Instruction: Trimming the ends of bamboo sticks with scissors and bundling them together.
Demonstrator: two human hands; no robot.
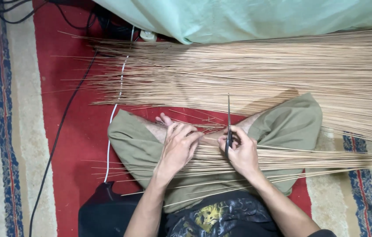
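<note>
I sit cross-legged in olive shorts point(291, 125) on a red carpet. A bundle of thin tan sticks point(326, 158) lies across my lap, running off to the right. My left hand point(178, 147) rests on the bundle's left end, fingers curled over the sticks. My right hand point(240, 151) grips a pair of dark scissors point(229, 120), blades shut and pointing away from me, just right of the left hand. Some short loose sticks lie by my foot point(165, 119).
A large pile of the same long sticks point(260, 74) spreads across the carpet beyond my knees. A pale green cloth point(247, 17) lies at the top. A white cord point(115, 109) and black cables point(58, 131) run along the red carpet point(76, 87) at left.
</note>
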